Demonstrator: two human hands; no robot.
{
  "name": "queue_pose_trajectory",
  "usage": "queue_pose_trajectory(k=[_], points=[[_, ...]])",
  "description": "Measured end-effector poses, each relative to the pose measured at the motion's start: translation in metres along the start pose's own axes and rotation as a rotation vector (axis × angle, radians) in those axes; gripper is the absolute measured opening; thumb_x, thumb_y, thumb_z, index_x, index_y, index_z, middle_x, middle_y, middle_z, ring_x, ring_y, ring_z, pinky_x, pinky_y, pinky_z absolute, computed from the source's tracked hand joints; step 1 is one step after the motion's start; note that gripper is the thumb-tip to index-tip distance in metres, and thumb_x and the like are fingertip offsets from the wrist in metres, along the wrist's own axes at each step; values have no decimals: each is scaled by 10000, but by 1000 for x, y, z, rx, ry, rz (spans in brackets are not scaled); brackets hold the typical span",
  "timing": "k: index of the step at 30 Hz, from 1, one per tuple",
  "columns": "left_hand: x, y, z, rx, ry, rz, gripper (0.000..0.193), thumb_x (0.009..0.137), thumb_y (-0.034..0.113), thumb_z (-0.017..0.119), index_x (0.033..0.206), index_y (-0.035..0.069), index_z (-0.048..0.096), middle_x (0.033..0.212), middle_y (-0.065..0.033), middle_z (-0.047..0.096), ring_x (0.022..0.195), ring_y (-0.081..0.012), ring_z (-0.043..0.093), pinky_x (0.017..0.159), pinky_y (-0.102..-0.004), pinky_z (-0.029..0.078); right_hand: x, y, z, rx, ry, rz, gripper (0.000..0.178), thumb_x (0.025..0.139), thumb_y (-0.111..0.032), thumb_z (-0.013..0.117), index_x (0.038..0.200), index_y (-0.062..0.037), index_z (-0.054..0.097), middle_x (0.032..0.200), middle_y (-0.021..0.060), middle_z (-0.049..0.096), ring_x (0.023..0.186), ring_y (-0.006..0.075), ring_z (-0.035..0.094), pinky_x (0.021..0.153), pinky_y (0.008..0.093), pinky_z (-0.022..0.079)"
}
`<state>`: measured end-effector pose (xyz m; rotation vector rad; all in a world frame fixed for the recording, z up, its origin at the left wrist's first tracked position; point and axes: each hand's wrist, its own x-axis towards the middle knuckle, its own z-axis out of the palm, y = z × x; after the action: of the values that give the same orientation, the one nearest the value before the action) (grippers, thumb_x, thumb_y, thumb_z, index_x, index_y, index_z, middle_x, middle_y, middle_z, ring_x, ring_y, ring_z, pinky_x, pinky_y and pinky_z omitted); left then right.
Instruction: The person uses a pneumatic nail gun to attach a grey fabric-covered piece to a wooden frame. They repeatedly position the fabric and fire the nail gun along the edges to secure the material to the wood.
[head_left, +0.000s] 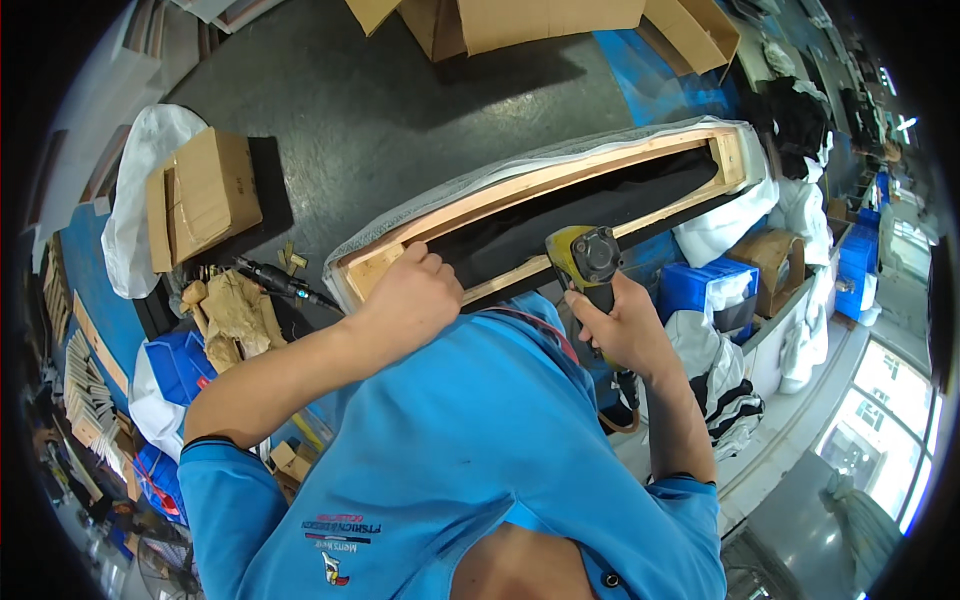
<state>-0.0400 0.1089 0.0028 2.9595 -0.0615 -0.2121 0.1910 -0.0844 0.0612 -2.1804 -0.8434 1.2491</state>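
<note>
A long upholstered wooden frame point(560, 176) lies across in front of me, its bare timber rim upward and pale grey fabric round its outside. Dark cloth point(570, 215) lines its hollow. My left hand point(412, 300) is closed over the near rim at the frame's left end, fingers curled and fingertips partly hidden. My right hand point(622, 322) grips the handle of a yellow and black pneumatic staple gun point(583, 255). The gun's head is over the near rim, right of the middle; whether its nose touches the wood is hidden.
At the left stand a cardboard box point(205, 195) and a white wrapped bundle point(145, 200), with a black power tool point(285, 283) on the floor nearby. Open cartons point(550, 25) stand at the far side. Blue bins point(705, 292) and white fabric point(800, 220) crowd the right.
</note>
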Motion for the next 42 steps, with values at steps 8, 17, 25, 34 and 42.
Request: queue_pose_trajectory(k=[8, 17, 25, 34, 42], points=[[-12, -13, 27, -377, 153, 1, 135, 823, 163, 664, 874, 59, 733, 918, -74, 613, 1030, -274, 609, 1036, -426, 475, 3, -32, 19, 142, -171, -84, 273, 970, -143, 739, 1130, 63, 660, 832, 71, 690, 644, 109, 653, 554, 253, 517], [-20, -12, 25, -512, 195, -55, 202, 793, 124, 732, 959, 16, 768, 1032, -130, 628, 1152, -326, 572, 1170, -474, 425, 2, -27, 31, -18, -176, -148, 207, 941, -119, 743, 1039, 42, 655, 772, 88, 671, 649, 121, 655, 586, 289, 521], [-39, 4, 23, -381, 247, -170, 257, 813, 133, 710, 1039, 50, 800, 1141, -122, 624, 1312, -324, 526, 1271, -581, 281, 7, -47, 40, -127, -266, -205, 342, 910, -172, 757, 1153, 53, 668, 872, 170, 692, 809, 238, 689, 737, 364, 534], [-53, 8, 35, -513, 324, -152, 324, 748, 110, 739, 1061, 55, 801, 1229, -136, 655, 1428, -366, 485, 1300, -638, 213, 30, -83, 40, -138, -559, -81, 490, 901, -225, 728, 1296, 56, 654, 1043, 252, 733, 926, 334, 714, 860, 411, 543], [-72, -2, 39, -858, 785, -252, 162, 832, -30, 589, 957, -28, 693, 934, -161, 706, 1048, -395, 724, 1083, -503, 539, 26, -64, 59, -256, -462, -352, 415, 927, -215, 742, 1233, 49, 651, 763, 112, 667, 661, 155, 633, 602, 352, 504]])
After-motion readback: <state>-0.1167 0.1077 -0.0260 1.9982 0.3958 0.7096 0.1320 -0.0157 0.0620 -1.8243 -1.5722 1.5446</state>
